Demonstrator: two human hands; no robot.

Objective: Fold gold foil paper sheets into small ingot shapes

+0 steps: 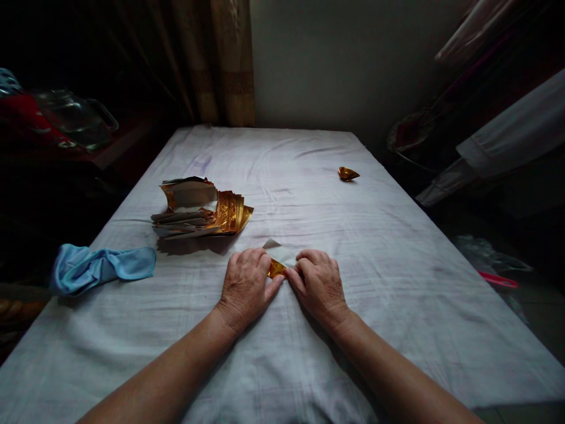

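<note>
Both my hands meet at a sheet of gold foil paper (276, 268) lying on the cloth-covered table. Part of the sheet is folded to show its gold face, and a pale corner sticks out beyond my fingers. My left hand (248, 285) is closed on its left side, thumb pressed along the near edge. From the other side my right hand (321, 285) grips it with curled fingers, its thumb almost touching the left one. A stack of gold foil paper (229, 213) lies farther off to the left. At the far right rests a folded gold paper piece (348, 174).
A light blue cloth (106, 268) lies crumpled at the table's left edge. The white tablecloth (397, 306) is wrinkled. On a dark side stand at left is a glass pitcher (82, 121). A curtain (212, 59) hangs behind, and pale fabric (512, 126) hangs at right.
</note>
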